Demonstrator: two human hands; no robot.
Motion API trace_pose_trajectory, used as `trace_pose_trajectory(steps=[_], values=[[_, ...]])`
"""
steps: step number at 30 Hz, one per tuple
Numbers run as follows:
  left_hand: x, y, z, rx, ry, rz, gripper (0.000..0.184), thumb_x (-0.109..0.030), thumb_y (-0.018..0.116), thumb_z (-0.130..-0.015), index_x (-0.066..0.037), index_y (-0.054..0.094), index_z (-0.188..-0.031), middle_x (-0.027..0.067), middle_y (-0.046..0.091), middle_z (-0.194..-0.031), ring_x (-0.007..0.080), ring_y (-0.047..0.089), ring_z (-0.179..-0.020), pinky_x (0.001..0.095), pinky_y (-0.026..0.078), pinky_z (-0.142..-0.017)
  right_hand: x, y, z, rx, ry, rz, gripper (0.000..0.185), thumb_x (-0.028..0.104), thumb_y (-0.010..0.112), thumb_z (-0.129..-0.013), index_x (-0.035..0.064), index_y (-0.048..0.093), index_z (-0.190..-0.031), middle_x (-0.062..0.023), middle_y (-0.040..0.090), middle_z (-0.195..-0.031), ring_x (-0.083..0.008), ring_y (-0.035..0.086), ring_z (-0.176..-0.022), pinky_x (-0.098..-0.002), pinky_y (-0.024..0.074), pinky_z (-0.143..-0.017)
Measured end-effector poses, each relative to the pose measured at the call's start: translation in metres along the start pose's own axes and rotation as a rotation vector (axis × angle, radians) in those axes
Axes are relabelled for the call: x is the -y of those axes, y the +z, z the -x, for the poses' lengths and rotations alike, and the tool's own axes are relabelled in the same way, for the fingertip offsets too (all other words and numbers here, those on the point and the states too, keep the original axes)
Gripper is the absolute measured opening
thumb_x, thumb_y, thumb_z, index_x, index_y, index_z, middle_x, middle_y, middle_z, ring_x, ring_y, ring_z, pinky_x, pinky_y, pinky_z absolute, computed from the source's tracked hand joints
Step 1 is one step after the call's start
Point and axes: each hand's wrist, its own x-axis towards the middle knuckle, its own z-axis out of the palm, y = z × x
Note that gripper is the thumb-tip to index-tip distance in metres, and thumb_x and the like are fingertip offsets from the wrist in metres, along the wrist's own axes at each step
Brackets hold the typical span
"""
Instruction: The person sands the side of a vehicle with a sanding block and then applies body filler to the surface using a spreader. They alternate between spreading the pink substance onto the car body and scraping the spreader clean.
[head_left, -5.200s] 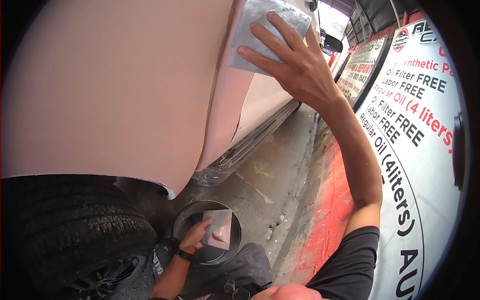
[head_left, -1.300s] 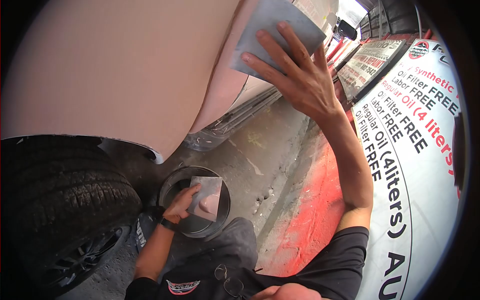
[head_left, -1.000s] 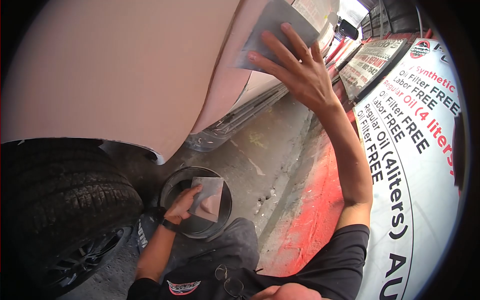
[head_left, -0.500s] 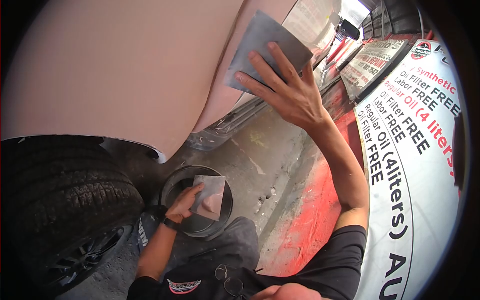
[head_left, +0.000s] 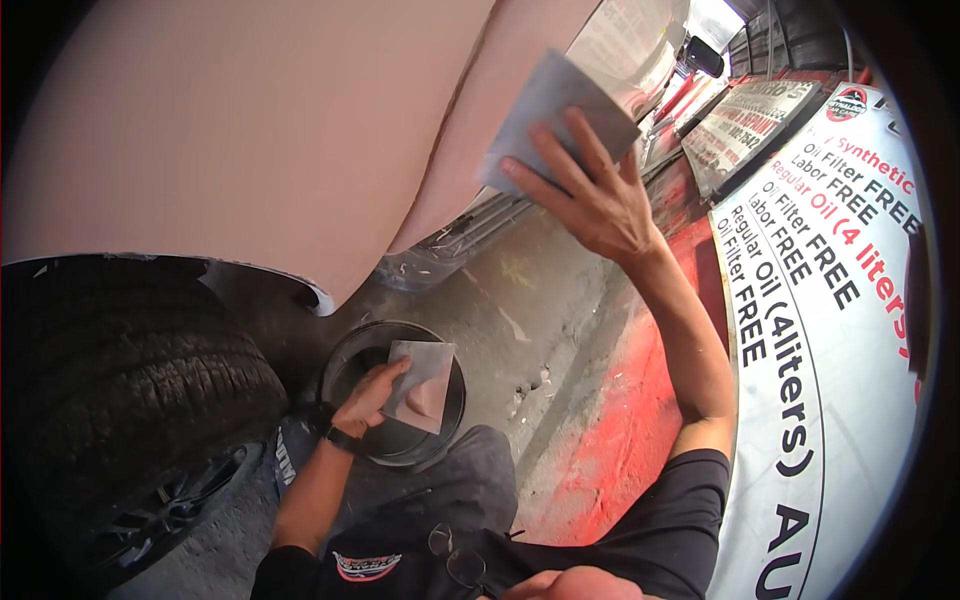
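My right hand (head_left: 600,205) has its fingers spread over a grey flat sheet (head_left: 560,110), with the thumb behind it. The sheet lies over the pinkish, matte edge strip of the vehicle, next to a vertical seam. Low in the view, my left hand (head_left: 372,398) grips a second flat plate (head_left: 408,388) by its left side. A smooth pinkish lump of paste (head_left: 425,398) sits on that plate. The plate is above a round black tub (head_left: 455,425).
A large pinkish body panel (head_left: 240,130) fills the upper left, above a black tire (head_left: 130,370). On the right stand a white banner (head_left: 790,350) with printed text and a low wall painted red (head_left: 625,420). Concrete ground (head_left: 510,290) shows between.
Over the last second my right hand and the sheet have moved down along the edge strip, then slightly right. My left hand still holds its plate, almost in the same place.
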Motion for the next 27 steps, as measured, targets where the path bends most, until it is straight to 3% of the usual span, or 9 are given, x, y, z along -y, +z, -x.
trace_pose_trajectory(steps=[2,3,9,13,21,25,27], values=[[-0.001,0.001,0.001,-0.017,-0.014,-0.009,0.051,-0.042,0.059,-0.098,0.0,0.062,-0.127,0.0084,0.067,-0.119,0.0178,0.064,-0.107,0.0332,0.052,-0.09,0.012,0.0,-0.004,-0.026,-0.038,0.005,0.047,0.028,0.057,-0.087,0.0313,0.061,-0.133,0.0027,0.051,-0.143,-0.023,0.044,-0.137,-0.0497,0.0416,-0.097],[-0.001,0.001,0.001,-0.024,-0.021,-0.012,0.051,-0.042,0.06,-0.098,0.0,0.062,-0.127,0.0085,0.067,-0.119,0.0178,0.064,-0.107,0.0336,0.052,-0.091,0.015,0.004,-0.005,-0.035,-0.057,-0.005,0.046,0.025,0.053,-0.091,0.0342,0.063,-0.135,0.0017,0.052,-0.146,-0.0273,0.045,-0.137,-0.0517,0.0402,-0.099],[0.011,-0.013,-0.01,-0.071,-0.03,0.004,0.057,-0.044,0.064,-0.095,0.001,0.059,-0.13,0.0095,0.065,-0.121,0.0188,0.063,-0.109,0.0355,0.053,-0.091,0.023,0.017,-0.013,-0.097,-0.028,-0.017,0.054,0.028,0.062,-0.085,0.0355,0.055,-0.138,0.0053,0.049,-0.146,-0.0211,0.045,-0.136,-0.0567,0.0384,-0.099],[0.006,-0.009,-0.005,-0.039,-0.023,0.038,0.058,-0.043,0.066,-0.095,0.002,0.057,-0.132,0.0099,0.065,-0.119,0.019,0.064,-0.106,0.0346,0.054,-0.088,0.011,0.042,-0.008,-0.115,-0.055,0.004,0.055,0.027,0.062,-0.085,0.0362,0.054,-0.139,0.0058,0.048,-0.147,-0.0229,0.044,-0.137,-0.0569,0.0383,-0.099],[-0.003,0.001,0.002,-0.007,-0.006,0.065,0.042,-0.032,0.058,-0.1,0.0,0.061,-0.126,0.0088,0.068,-0.114,0.0193,0.068,-0.1,0.0355,0.057,-0.086,0.01,0.02,0.007,-0.001,0.01,0.037,0.051,0.026,0.059,-0.086,0.0345,0.057,-0.136,0.004,0.049,-0.144,-0.0241,0.046,-0.135,-0.0541,0.0425,-0.093],[0.0,0.001,0.0,-0.022,-0.013,0.052,0.041,-0.032,0.059,-0.1,0.0,0.061,-0.126,0.0085,0.068,-0.114,0.0191,0.068,-0.101,0.0356,0.057,-0.087,0.021,0.012,-0.007,-0.09,-0.034,0.005,0.047,0.027,0.061,-0.085,0.0329,0.06,-0.132,0.0036,0.052,-0.141,-0.0226,0.047,-0.133,-0.0505,0.042,-0.095],[0.007,-0.009,-0.006,-0.045,-0.015,-0.003,0.057,-0.042,0.064,-0.095,0.002,0.057,-0.131,0.0099,0.064,-0.123,0.0205,0.065,-0.108,0.0364,0.054,-0.091,0.024,0.015,-0.01,-0.112,-0.018,-0.006,0.047,0.028,0.062,-0.085,0.0328,0.06,-0.132,0.004,0.052,-0.141,-0.0224,0.047,-0.133,-0.0509,0.0405,-0.097]])
